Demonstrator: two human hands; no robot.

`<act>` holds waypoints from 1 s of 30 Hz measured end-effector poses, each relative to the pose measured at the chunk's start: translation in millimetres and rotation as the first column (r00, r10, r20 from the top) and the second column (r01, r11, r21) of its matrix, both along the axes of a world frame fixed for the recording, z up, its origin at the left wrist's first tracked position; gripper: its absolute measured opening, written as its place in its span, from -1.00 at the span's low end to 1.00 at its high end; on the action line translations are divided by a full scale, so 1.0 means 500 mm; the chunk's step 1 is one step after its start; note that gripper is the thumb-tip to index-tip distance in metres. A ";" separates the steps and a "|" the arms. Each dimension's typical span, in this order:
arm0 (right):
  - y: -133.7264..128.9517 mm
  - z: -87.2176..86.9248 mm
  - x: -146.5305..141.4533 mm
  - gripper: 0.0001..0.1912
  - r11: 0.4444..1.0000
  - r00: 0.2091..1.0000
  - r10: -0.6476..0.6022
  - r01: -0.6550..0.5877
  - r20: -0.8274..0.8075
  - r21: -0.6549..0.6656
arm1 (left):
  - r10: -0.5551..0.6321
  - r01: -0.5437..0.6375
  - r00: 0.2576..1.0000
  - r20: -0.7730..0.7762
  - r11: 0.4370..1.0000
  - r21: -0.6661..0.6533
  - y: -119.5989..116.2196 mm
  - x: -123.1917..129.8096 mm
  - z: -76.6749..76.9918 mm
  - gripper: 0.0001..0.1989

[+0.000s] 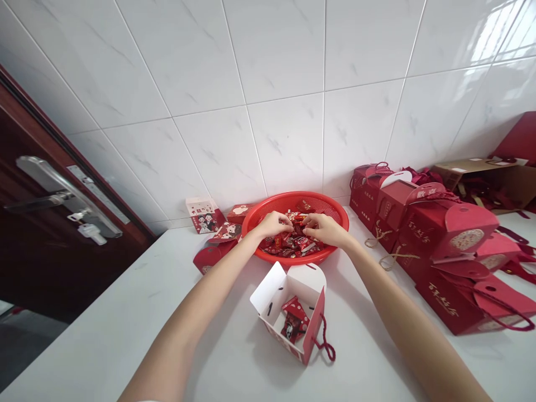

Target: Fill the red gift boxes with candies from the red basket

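Note:
Both my hands reach into a red plastic basket (340,215) that holds many wrapped candies (288,241), mostly red. My left hand (274,224) is at the left of the pile, fingers bent and pressed together at the tips; what they pinch, if anything, is too small to make out. On the right side of the pile, my right hand (322,228) touches the candies with curled fingers, a little apart from the thumb. In front of the basket stands an open red gift box (316,321) with a white inside, a few wrapped candies (295,321) and a dark red cord handle.
Several closed red gift boxes (427,229) are stacked at the right. Behind them lies an open cardboard carton (486,167). Left of the basket are a small printed box (205,216) and other red boxes (211,254). A tiled wall (285,139) bounds the white table (138,312); a door (54,223) is at left.

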State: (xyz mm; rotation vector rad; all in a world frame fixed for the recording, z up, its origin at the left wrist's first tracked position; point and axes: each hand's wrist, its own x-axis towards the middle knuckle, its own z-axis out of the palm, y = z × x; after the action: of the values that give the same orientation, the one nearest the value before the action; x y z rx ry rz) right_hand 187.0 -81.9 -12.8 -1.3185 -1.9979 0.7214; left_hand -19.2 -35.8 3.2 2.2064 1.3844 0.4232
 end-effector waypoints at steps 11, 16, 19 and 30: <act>0.001 0.000 -0.001 -0.89 1.000 1.000 -0.004 0.004 0.011 0.002 | -0.029 0.009 0.954 0.297 0.998 0.067 0.008 0.008 -0.015 -0.67; 0.000 -0.002 -0.001 -0.89 0.999 1.000 -0.028 0.028 0.006 0.023 | -0.014 -0.049 0.992 0.125 0.874 0.483 -0.015 0.016 -0.005 -0.76; 0.002 -0.005 -0.001 -0.89 0.998 0.999 -0.048 0.048 -0.003 0.050 | -0.251 0.262 0.964 -0.085 0.954 0.143 -0.038 0.028 0.002 -0.81; 0.012 -0.016 0.001 -0.88 0.995 0.999 -0.041 0.040 0.009 0.091 | -0.361 0.353 0.697 -0.619 0.925 -0.143 -0.070 0.057 0.002 -0.69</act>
State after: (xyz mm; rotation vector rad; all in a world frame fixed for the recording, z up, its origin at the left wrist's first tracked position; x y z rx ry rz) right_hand 187.7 -75.7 -20.6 -1.3081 -1.9830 0.5993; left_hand 9.4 -70.8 4.2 2.6569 1.1756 -0.5393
